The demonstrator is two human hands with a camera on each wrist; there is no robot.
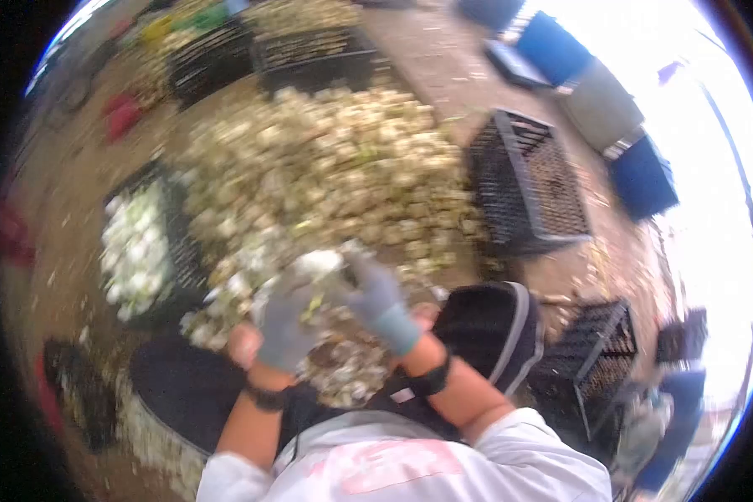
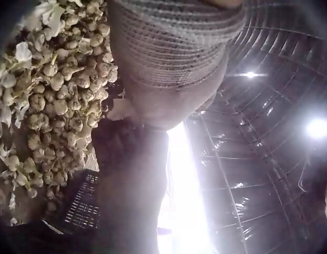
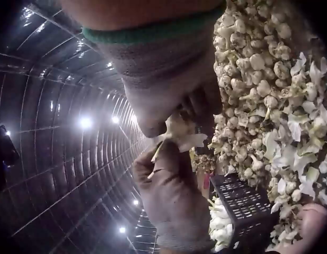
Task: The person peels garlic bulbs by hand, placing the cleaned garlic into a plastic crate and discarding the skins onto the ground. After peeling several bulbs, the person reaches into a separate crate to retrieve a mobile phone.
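Both hands wear grey knit gloves and meet in front of the person's lap. Between them is a pale garlic bulb (image 3: 176,127) with loose papery skin sticking out. My left hand (image 1: 289,322) grips the bulb from below in the right wrist view, thumb against it. My right hand (image 1: 376,297), with a green cuff (image 3: 147,33), comes from above, its curled fingers pinching at the bulb's skin. In the left wrist view the left glove (image 2: 174,63) hides the bulb. Peeled skins (image 1: 347,376) lie beneath the hands.
A large heap of garlic bulbs (image 1: 326,159) spreads ahead. At the left stands a black crate of white, cleaned bulbs (image 1: 134,251). Black crates (image 1: 527,184) stand on the right, another (image 1: 590,351) beside the right knee. More filled crates (image 1: 318,63) are at the back.
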